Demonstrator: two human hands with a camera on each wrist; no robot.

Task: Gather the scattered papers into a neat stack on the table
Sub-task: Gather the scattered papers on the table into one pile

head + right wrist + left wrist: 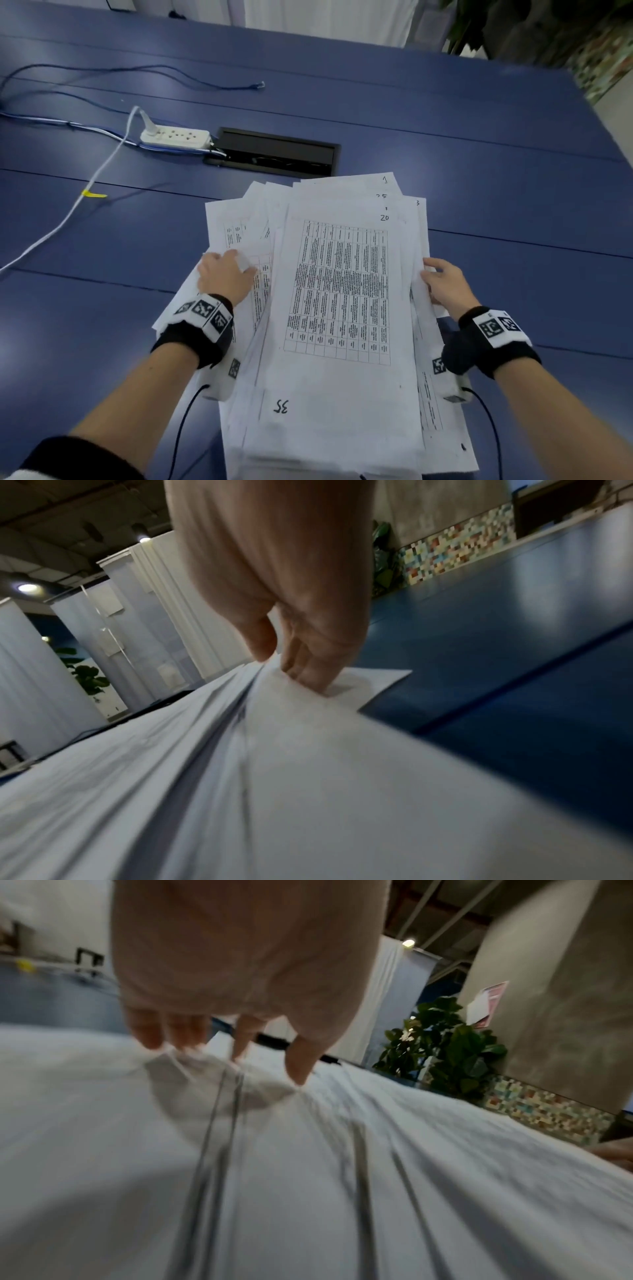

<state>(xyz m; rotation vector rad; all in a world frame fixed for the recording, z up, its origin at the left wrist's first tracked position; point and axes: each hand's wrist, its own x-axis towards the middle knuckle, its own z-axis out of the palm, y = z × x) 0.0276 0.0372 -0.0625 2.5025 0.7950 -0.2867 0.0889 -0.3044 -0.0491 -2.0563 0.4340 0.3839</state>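
Note:
A loose, fanned pile of white printed papers (342,291) lies on the blue table (496,144) in front of me; the top sheet shows a table and the handwritten number 20. My left hand (239,265) sits on the pile's left side. In the left wrist view its fingertips (298,1069) pinch up a crumpled fold of a sheet (219,1085). My right hand (428,274) holds the pile's right edge. The right wrist view shows sheets (274,777) pinched between its thumb and fingers (308,669). The pile's near end runs out of view.
A white power strip (174,137) with a white cable (102,171) lies at the left. A black cable recess (274,152) is set into the table just beyond the pile. A thin blue cable (205,84) runs farther back. Potted plants (445,1042) stand past the table's right end.

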